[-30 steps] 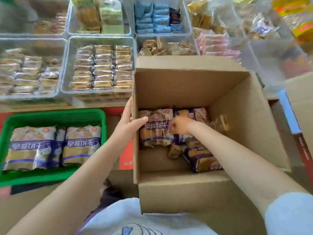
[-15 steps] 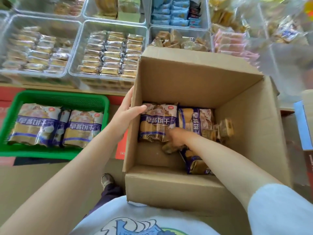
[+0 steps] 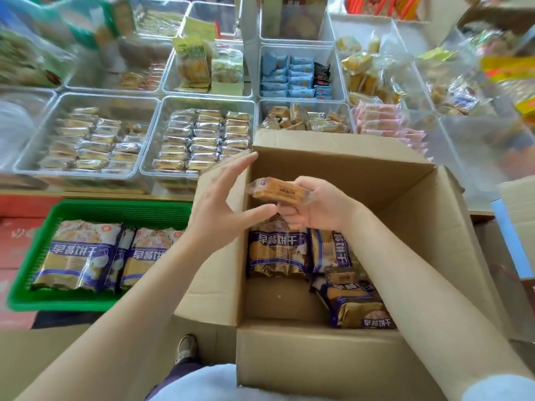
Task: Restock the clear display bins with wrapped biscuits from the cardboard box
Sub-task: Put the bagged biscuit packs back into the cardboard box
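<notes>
A matt brown corrugated cardboard box (image 3: 341,175) is seen at centre. Glossy clear-plastic display bins (image 3: 162,105) sit at eleven o'clock, shiny film-wrapped biscuits (image 3: 202,134) inside. A green perforated plastic basket (image 3: 121,211) lies at nine o'clock.

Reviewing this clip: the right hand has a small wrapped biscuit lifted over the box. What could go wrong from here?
1. The right hand pinches the wrapped biscuit only at one end; it could slip back into the cardboard box.
2. The open left hand has no grip on the box, so it may shift.
3. Several clear bins hold similar packs; it might land in the wrong one.
</notes>
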The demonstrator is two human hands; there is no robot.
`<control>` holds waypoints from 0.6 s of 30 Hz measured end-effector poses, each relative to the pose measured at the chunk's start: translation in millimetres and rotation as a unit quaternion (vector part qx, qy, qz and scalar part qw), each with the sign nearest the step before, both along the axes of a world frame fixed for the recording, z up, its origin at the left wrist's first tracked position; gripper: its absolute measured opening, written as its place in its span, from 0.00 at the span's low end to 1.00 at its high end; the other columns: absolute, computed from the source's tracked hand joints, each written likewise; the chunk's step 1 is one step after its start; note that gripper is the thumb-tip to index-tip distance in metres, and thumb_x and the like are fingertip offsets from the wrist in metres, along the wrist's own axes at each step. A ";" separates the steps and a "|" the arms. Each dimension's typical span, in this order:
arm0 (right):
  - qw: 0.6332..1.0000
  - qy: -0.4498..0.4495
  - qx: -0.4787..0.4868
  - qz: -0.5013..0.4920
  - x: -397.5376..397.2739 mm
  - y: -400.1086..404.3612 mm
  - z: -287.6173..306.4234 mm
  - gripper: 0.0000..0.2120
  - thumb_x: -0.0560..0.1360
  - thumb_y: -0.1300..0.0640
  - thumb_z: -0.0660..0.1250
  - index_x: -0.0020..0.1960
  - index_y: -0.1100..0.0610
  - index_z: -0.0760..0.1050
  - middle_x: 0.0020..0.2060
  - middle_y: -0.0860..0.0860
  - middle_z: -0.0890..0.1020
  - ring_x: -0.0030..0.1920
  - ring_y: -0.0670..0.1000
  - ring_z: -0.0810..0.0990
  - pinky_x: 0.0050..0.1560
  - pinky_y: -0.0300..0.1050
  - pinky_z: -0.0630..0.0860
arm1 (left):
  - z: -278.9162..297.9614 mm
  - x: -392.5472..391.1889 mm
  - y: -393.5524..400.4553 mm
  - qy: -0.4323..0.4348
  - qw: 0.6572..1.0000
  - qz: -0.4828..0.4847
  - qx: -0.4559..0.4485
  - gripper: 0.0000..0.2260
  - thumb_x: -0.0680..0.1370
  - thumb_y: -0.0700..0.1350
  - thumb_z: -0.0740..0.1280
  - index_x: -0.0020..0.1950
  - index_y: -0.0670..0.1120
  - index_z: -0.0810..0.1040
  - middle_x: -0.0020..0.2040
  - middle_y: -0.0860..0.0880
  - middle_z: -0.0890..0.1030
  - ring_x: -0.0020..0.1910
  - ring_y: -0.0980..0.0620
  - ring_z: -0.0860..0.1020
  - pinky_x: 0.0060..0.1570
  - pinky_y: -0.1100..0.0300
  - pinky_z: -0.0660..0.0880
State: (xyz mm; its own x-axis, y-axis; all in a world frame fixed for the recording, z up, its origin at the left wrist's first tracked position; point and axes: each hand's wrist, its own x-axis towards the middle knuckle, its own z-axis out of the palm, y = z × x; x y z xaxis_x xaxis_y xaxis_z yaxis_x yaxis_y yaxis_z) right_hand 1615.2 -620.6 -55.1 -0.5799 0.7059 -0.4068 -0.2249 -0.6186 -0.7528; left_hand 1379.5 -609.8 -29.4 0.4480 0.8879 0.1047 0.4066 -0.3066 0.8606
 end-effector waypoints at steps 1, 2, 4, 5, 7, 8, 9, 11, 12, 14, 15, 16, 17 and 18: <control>1.000 -0.008 0.011 0.015 -9.8 3.4 6.6 0.14 0.84 0.53 0.50 0.52 0.59 0.72 0.36 0.56 0.68 0.33 0.52 0.65 0.37 0.45 0.65 | 7.8 -2.9 4.6 -0.022 1.000 -0.011 -0.010 0.25 0.71 0.62 0.73 0.67 0.66 0.73 0.67 0.58 0.78 0.65 0.57 0.75 0.65 0.53 0.74; 0.999 -0.020 0.025 0.028 -18.9 7.2 12.6 0.15 0.85 0.55 0.49 0.50 0.59 0.71 0.35 0.56 0.69 0.31 0.52 0.67 0.35 0.44 0.67 | 16.1 -7.2 9.4 -0.041 0.999 -0.018 -0.028 0.18 0.74 0.59 0.74 0.62 0.62 0.78 0.59 0.56 0.82 0.59 0.56 0.79 0.59 0.53 0.79; 0.997 -0.041 0.053 0.049 -35.6 15.8 24.9 0.15 0.86 0.55 0.49 0.52 0.60 0.72 0.34 0.57 0.74 0.30 0.52 0.73 0.33 0.44 0.73 | 30.1 -21.4 20.5 -0.061 0.995 -0.010 -0.083 0.09 0.76 0.55 0.72 0.54 0.54 0.82 0.47 0.55 0.85 0.48 0.54 0.83 0.46 0.57 0.83; 0.996 -0.050 0.053 0.050 -43.8 21.4 30.5 0.16 0.86 0.53 0.51 0.56 0.61 0.73 0.36 0.58 0.77 0.32 0.53 0.76 0.34 0.45 0.76 | 33.4 -31.4 26.9 -0.069 0.991 0.011 -0.112 0.09 0.77 0.56 0.70 0.51 0.52 0.82 0.44 0.53 0.85 0.45 0.54 0.83 0.41 0.60 0.82; 0.995 -0.097 0.032 0.023 -64.3 37.0 41.2 0.23 0.85 0.46 0.53 0.64 0.64 0.74 0.41 0.62 0.79 0.35 0.55 0.79 0.36 0.45 0.79 | 34.0 -54.9 43.7 -0.083 0.979 0.065 -0.173 0.13 0.78 0.58 0.66 0.49 0.48 0.81 0.43 0.50 0.85 0.42 0.53 0.83 0.35 0.65 0.80; 0.991 -0.133 0.032 0.006 -77.2 47.3 46.4 0.27 0.85 0.43 0.51 0.64 0.64 0.76 0.43 0.63 0.80 0.36 0.56 0.79 0.37 0.45 0.78 | 32.5 -68.1 53.9 -0.091 0.972 0.088 -0.198 0.15 0.79 0.58 0.65 0.51 0.47 0.81 0.45 0.48 0.84 0.42 0.52 0.83 0.33 0.66 0.78; 0.984 -0.172 0.043 -0.010 -92.3 58.5 50.6 0.29 0.85 0.41 0.50 0.61 0.63 0.78 0.46 0.63 0.81 0.36 0.55 0.79 0.37 0.45 0.76 | 29.1 -82.2 64.8 -0.098 0.966 0.105 -0.213 0.17 0.79 0.59 0.65 0.52 0.45 0.81 0.46 0.46 0.84 0.43 0.51 0.83 0.32 0.67 0.77; 0.965 -0.247 0.084 -0.032 -139.5 88.6 57.2 0.29 0.84 0.38 0.51 0.59 0.61 0.79 0.51 0.61 0.81 0.35 0.52 0.77 0.36 0.44 0.72 | 23.5 -122.8 94.7 -0.110 0.958 0.124 -0.233 0.19 0.78 0.61 0.66 0.53 0.45 0.82 0.47 0.46 0.85 0.46 0.50 0.84 0.33 0.66 0.77; 0.954 -0.280 0.107 -0.032 -151.5 95.0 58.4 0.26 0.84 0.39 0.54 0.59 0.60 0.79 0.51 0.59 0.82 0.35 0.51 0.76 0.36 0.43 0.72 | 22.1 -130.0 101.5 -0.114 0.956 0.126 -0.239 0.19 0.78 0.61 0.66 0.53 0.45 0.82 0.47 0.46 0.85 0.46 0.50 0.84 0.33 0.64 0.78; 0.931 -0.333 0.145 -0.022 -189.4 117.5 56.8 0.20 0.82 0.43 0.61 0.60 0.58 0.79 0.48 0.55 0.83 0.35 0.48 0.76 0.37 0.41 0.74 | 17.4 -160.2 127.6 -0.110 0.955 0.130 -0.243 0.18 0.78 0.60 0.67 0.51 0.45 0.82 0.47 0.46 0.85 0.45 0.51 0.84 0.35 0.60 0.80; 0.925 -0.348 0.153 -0.019 -213.1 132.4 54.2 0.17 0.81 0.45 0.64 0.59 0.57 0.79 0.46 0.53 0.84 0.36 0.48 0.77 0.38 0.41 0.75 | 13.4 -180.0 144.8 -0.103 0.956 0.128 -0.242 0.18 0.78 0.60 0.67 0.51 0.45 0.82 0.47 0.46 0.85 0.46 0.50 0.84 0.38 0.56 0.82; 0.922 -0.354 0.158 -0.017 -237.1 147.9 51.8 0.15 0.80 0.46 0.66 0.59 0.56 0.79 0.44 0.53 0.84 0.37 0.49 0.78 0.39 0.42 0.77 | 8.6 -199.9 161.8 -0.097 0.957 0.127 -0.242 0.18 0.78 0.60 0.67 0.51 0.45 0.81 0.46 0.46 0.85 0.46 0.48 0.84 0.41 0.52 0.83; 0.921 -0.357 0.156 -0.014 -261.3 164.9 49.2 0.14 0.80 0.47 0.68 0.59 0.55 0.79 0.45 0.53 0.85 0.38 0.50 0.79 0.41 0.43 0.77 | 2.2 -220.9 179.5 -0.087 0.959 0.128 -0.238 0.17 0.79 0.60 0.67 0.50 0.46 0.81 0.46 0.46 0.85 0.47 0.48 0.84 0.43 0.51 0.84; 0.919 -0.363 0.151 -0.014 -283.0 181.8 45.7 0.13 0.80 0.48 0.68 0.59 0.55 0.79 0.46 0.54 0.85 0.40 0.51 0.79 0.43 0.44 0.77 | -4.7 -241.0 196.5 -0.079 0.961 0.130 -0.229 0.16 0.79 0.60 0.66 0.49 0.47 0.81 0.45 0.47 0.85 0.46 0.48 0.84 0.43 0.53 0.83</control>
State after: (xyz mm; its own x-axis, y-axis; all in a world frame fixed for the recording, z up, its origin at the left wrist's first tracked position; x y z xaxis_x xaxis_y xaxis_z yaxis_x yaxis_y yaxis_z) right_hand 1332.3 -438.8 -9.4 -0.2122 0.8610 -0.4623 0.3925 -0.3581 -0.8472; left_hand 1138.5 -413.3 -34.1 0.2156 0.9367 -0.2758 0.2718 0.2137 0.9383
